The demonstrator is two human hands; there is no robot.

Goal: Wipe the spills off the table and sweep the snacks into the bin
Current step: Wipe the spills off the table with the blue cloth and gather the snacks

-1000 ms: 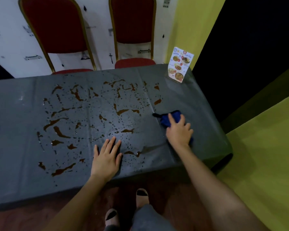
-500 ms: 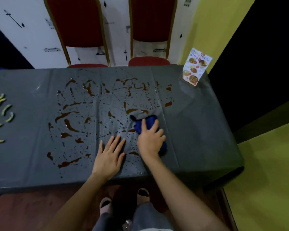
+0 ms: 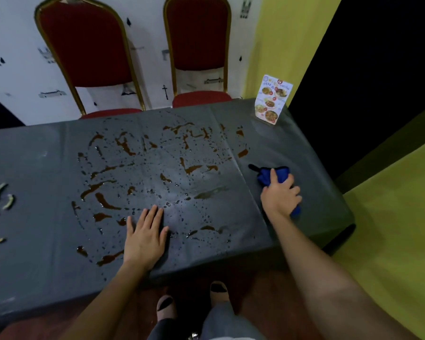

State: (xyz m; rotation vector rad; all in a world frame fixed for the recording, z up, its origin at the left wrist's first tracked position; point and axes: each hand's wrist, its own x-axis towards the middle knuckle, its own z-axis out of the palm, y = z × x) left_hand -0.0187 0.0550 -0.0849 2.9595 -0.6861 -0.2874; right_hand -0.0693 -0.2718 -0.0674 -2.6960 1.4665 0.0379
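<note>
The right hand (image 3: 279,197) lies on top of a blue cloth (image 3: 277,174), its fingers bent down over the bunched fabric and gripping it against the desk (image 3: 35,266). The cloth shows beyond the fingertips and again at the little-finger side of the hand, near the wrist. The left hand (image 3: 145,239) is spread flat, palm down, fingers straight and close together, pressing on the grey desk cover and holding nothing.

The brown spills (image 3: 108,203) lie in streaks and drops between the two hands and beyond the left hand's fingertips, reaching toward the far edge. Some streaks sit just to the left of the left hand, and one smear lies just to its right. A pale wet patch lies beyond the left hand's fingertips. The strip of cover right around the right hand carries no streaks; the nearest one lies beyond the cloth and a little to its left.

The snacks (image 3: 0,191), thin yellow-green sticks, are scattered well to the left of the left hand, at the frame's edge. A standing menu card (image 3: 271,103) is at the far corner, beyond the right hand. Two red chairs (image 3: 88,45) stand behind the far edge.
</note>
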